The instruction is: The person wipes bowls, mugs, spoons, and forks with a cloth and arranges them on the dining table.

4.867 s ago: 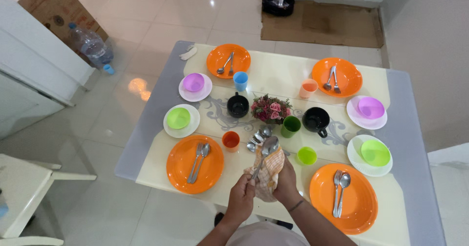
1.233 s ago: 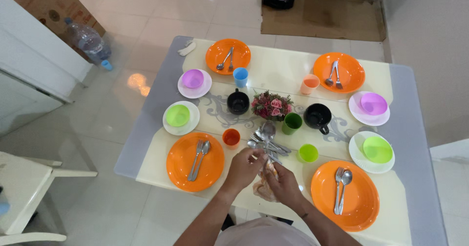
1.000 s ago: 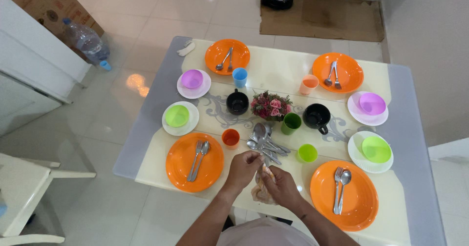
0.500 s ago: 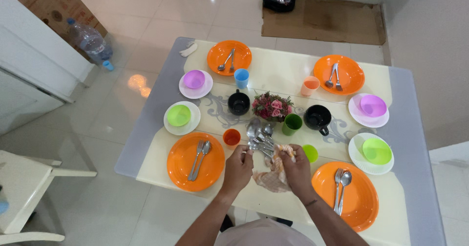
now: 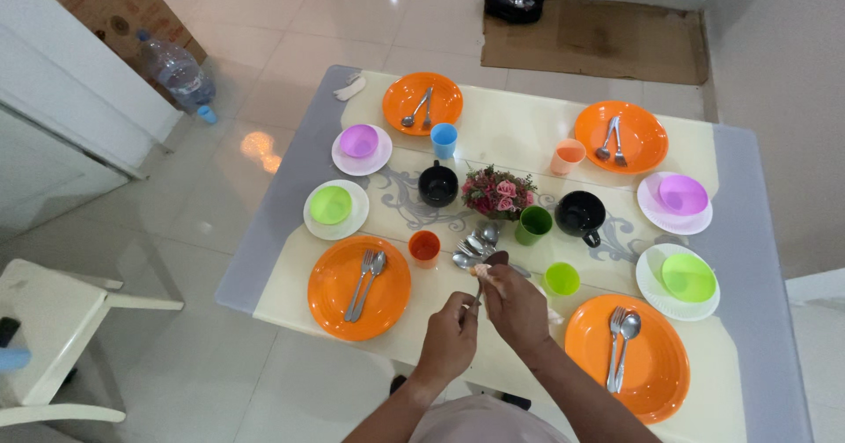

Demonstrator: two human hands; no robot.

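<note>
A cream table (image 5: 493,135) with grey edges stands on glossy white floor tiles. Nearest, the left hand (image 5: 451,337) pinches the handle of a spoon (image 5: 489,269), fingers curled tight. The right hand (image 5: 518,307) closes round the spoon's bowl end with a bit of cloth (image 5: 481,270) peeping out. Just beyond lies a pile of cutlery (image 5: 475,245), then a small flower arrangement (image 5: 497,193) amid orange plates.

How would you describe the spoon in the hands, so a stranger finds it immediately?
On the cream table, look at the near edge between two orange plates. The spoon is raised between both hands, unlike the loose cutlery pile lying beyond it.
</note>
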